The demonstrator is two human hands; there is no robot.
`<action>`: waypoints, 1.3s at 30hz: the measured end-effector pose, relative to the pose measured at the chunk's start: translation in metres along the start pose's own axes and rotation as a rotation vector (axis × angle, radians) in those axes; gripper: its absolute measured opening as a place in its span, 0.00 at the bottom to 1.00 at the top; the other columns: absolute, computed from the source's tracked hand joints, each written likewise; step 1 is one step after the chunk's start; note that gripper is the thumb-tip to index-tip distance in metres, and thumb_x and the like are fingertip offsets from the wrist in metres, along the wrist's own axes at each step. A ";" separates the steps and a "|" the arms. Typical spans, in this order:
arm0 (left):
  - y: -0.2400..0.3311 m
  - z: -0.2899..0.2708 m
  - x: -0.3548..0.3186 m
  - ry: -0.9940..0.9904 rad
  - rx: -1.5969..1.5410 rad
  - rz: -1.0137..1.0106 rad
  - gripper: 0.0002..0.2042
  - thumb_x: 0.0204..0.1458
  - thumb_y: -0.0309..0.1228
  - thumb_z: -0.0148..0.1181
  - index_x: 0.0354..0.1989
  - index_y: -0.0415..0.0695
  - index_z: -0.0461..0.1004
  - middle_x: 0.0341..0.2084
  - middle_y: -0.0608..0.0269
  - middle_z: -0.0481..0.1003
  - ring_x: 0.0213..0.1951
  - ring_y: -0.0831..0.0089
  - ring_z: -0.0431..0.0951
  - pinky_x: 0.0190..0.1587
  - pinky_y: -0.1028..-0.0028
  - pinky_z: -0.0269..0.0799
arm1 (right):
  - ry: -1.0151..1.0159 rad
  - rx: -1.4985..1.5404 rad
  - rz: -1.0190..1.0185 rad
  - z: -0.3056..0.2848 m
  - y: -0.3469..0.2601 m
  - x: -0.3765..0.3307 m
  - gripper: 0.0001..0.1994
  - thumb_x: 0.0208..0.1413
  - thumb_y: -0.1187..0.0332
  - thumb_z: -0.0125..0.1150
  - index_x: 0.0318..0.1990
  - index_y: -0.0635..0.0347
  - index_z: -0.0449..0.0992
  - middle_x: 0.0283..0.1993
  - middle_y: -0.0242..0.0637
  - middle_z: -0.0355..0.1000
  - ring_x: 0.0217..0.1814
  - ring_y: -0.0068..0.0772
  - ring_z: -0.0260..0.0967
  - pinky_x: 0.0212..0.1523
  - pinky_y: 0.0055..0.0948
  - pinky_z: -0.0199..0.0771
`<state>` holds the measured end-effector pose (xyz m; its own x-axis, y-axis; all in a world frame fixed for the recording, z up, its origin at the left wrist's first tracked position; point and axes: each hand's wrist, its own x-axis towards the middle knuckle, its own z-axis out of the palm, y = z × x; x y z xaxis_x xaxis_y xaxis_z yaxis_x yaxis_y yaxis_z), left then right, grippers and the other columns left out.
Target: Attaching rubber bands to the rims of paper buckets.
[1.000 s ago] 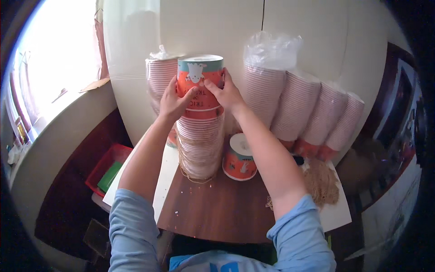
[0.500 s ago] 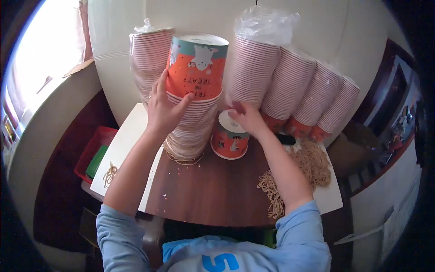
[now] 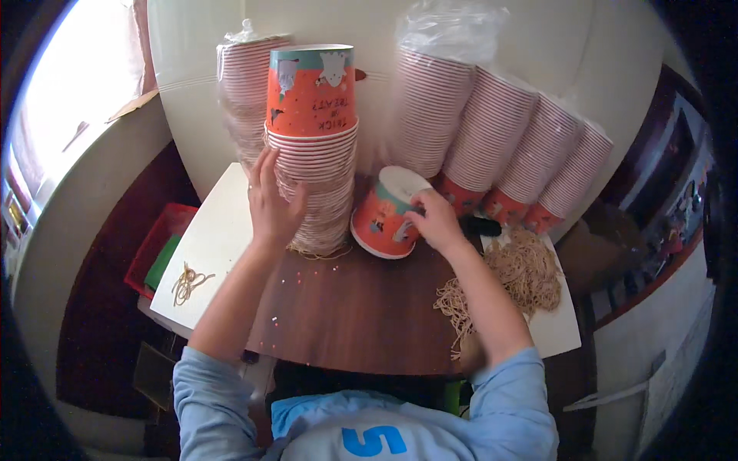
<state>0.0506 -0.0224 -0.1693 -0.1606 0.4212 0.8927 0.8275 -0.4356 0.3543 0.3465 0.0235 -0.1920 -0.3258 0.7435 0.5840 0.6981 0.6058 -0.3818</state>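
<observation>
A tall stack of upturned orange paper cups [image 3: 314, 146] stands on the brown table [image 3: 346, 315]. My left hand [image 3: 270, 201] presses flat against the stack's lower left side. My right hand [image 3: 437, 221] grips a single upturned orange cup [image 3: 387, 213] that tilts on the table just right of the stack. The top cup of the stack has a teal band and animal pictures.
Several plastic-wrapped cup stacks [image 3: 492, 138] lean against the cream wall behind; another [image 3: 244, 84] stands back left. A heap of tan rubber bands [image 3: 523, 273] lies right of my forearm, a few bands [image 3: 188, 280] on the white board at left. A red bin [image 3: 157, 250] sits below.
My right hand left the top of the stack, came down to the single cup and now tips it. My left hand slid down the stack's side.
</observation>
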 end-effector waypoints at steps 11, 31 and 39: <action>0.072 0.048 -0.147 -0.505 -1.585 -1.014 0.11 0.59 0.34 0.49 0.43 0.40 0.68 0.37 0.61 0.74 0.38 0.73 0.75 0.44 0.71 0.72 | 0.065 0.420 0.158 -0.064 -0.025 -0.014 0.11 0.47 0.69 0.65 0.34 0.64 0.70 0.31 0.33 0.72 0.32 0.21 0.67 0.35 0.25 0.69; 0.108 0.029 -0.172 -0.398 -1.304 -1.119 0.11 0.60 0.33 0.46 0.39 0.36 0.69 0.33 0.61 0.74 0.35 0.74 0.76 0.42 0.73 0.73 | 0.250 0.289 0.173 -0.076 -0.079 -0.050 0.07 0.49 0.75 0.61 0.31 0.65 0.68 0.39 0.41 0.73 0.40 0.29 0.70 0.43 0.28 0.70; 0.108 0.041 -0.160 -0.485 -1.338 -1.244 0.11 0.61 0.35 0.45 0.39 0.39 0.67 0.32 0.60 0.74 0.33 0.72 0.76 0.39 0.72 0.75 | 0.464 0.397 0.229 -0.142 -0.035 -0.046 0.04 0.54 0.73 0.57 0.33 0.63 0.70 0.36 0.34 0.71 0.37 0.22 0.67 0.43 0.24 0.68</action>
<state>0.1874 -0.1042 -0.2851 0.0854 0.9941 -0.0673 -0.5693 0.1041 0.8155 0.4272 -0.0723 -0.1037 0.1748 0.7202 0.6714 0.3997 0.5713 -0.7168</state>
